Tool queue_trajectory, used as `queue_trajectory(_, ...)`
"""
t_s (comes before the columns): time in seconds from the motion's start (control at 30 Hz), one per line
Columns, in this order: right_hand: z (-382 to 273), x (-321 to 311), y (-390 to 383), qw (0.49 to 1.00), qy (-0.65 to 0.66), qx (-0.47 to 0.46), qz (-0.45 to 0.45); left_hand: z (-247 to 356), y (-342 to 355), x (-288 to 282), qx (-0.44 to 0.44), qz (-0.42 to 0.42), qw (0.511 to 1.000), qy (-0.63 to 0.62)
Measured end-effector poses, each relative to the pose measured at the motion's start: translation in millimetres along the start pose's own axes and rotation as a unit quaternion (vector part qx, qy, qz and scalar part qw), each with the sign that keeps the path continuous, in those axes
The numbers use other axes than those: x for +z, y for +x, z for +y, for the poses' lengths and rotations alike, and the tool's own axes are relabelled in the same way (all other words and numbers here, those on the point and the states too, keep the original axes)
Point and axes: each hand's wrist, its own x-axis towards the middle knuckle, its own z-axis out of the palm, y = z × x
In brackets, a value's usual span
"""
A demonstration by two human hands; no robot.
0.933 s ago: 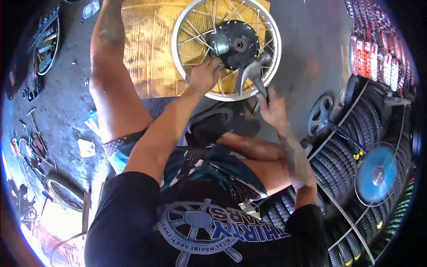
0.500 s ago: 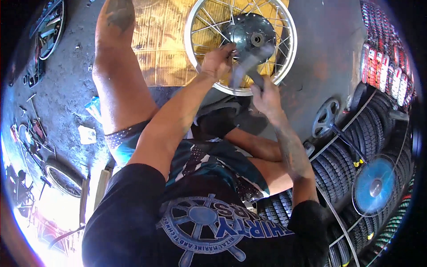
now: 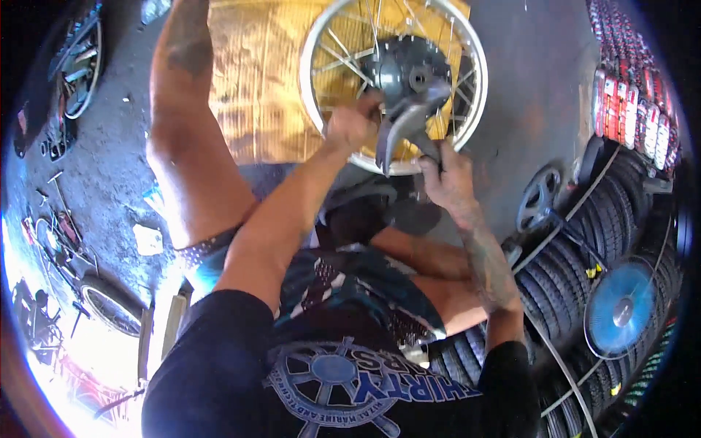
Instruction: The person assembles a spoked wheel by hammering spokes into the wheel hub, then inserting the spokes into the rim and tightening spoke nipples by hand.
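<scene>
A silver-rimmed spoked wheel with a dark hub lies flat on brown cardboard between my legs. My left hand is closed at the hub's lower-left edge, among the spokes; what its fingers hold is too blurred to make out. Just right of it, my right hand grips the handle of a claw hammer, whose blurred head lies over the lower part of the hub and spokes, hiding some of them.
Stacked tyres, wrapped red-and-white packs, a blue fan and a grey pulley-like wheel stand at the right. On the grey floor at the left lie another wheel, tools and metal parts.
The hammer and my right hand have moved, with the hammer head now lower than half a second ago. My left hand stays at the hub. The whole view has shifted slightly between frames.
</scene>
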Motion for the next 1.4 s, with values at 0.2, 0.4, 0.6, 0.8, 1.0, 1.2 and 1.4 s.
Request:
queue_trajectory(0.2, 1, -12, 17, 0.957, -0.134, 0.159, -0.204, -9, 2, 3, -0.008, -0.04, 0.988, 0.147)
queue_trajectory(0.4, 2, -28, 23, 0.996, -0.015, -0.075, -0.05, -14, 6, 4, -0.138, -0.141, 0.977, 0.087)
queue_trajectory(0.6, 23, -12, 24, 0.98, -0.125, -0.06, -0.142, -21, 11, -1, 0.113, -0.036, 0.993, -0.011)
queue_trajectory(0.8, 85, -99, -17, 0.974, -0.152, 0.094, -0.137, -19, 13, -13, 0.082, -0.01, 0.982, 0.172)
queue_trajectory(1.0, 145, -101, -145, 0.888, -0.15, 0.433, -0.041, -29, 19, -57, 0.028, 0.14, 0.979, 0.142)
queue_trajectory(1.2, 187, 51, -235, 0.812, -0.055, 0.581, 0.025, -33, 100, -103, 0.027, 0.164, 0.912, 0.376)
queue_trajectory(1.4, 67, 83, -190, 0.899, -0.059, 0.434, -0.01, -28, 154, -101, -0.097, 0.019, 0.858, 0.504)
